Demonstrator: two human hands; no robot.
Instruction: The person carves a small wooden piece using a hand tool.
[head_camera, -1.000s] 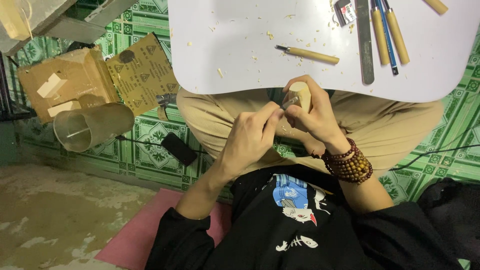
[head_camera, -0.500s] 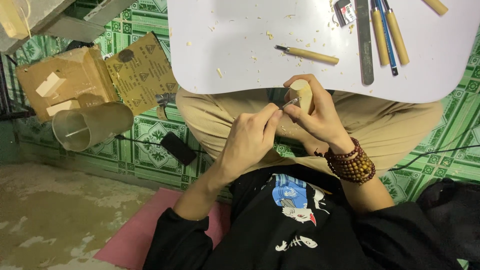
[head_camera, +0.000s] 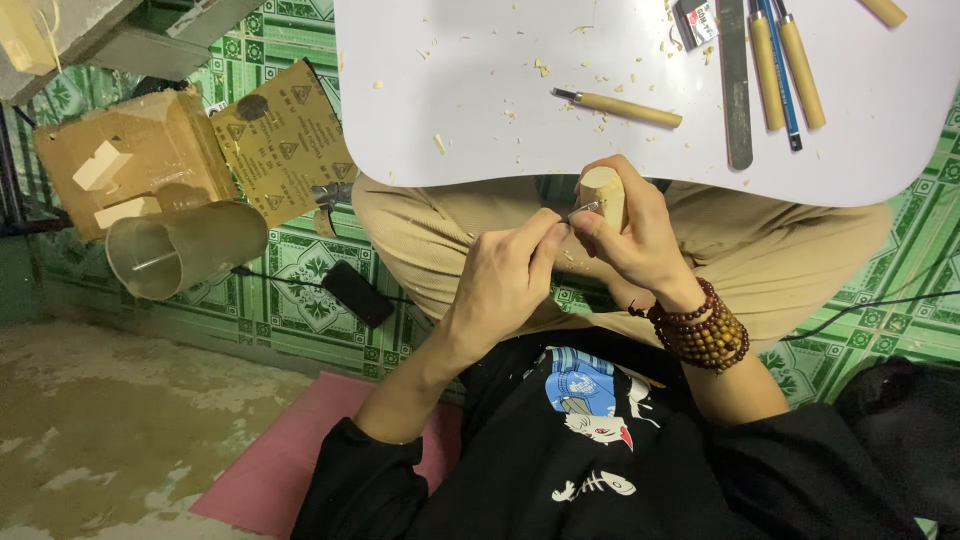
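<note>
My right hand, with bead bracelets on its wrist, grips a pale rounded wooden block just below the edge of the white table. My left hand is closed on a small carving tool. Its metal tip rests against the side of the block. Most of the tool's handle is hidden inside my fingers. Both hands hover over my lap in tan trousers.
On the table lie wood chips, a wooden-handled carving tool, a flat metal file and several more tools. To the left on the green tiled floor are a cardboard box, sandpaper, a clear cup, a black device and a pink mat.
Both hands have shifted slightly to the right, and the block has turned a little in my right hand. The tool tip stays against the block.
</note>
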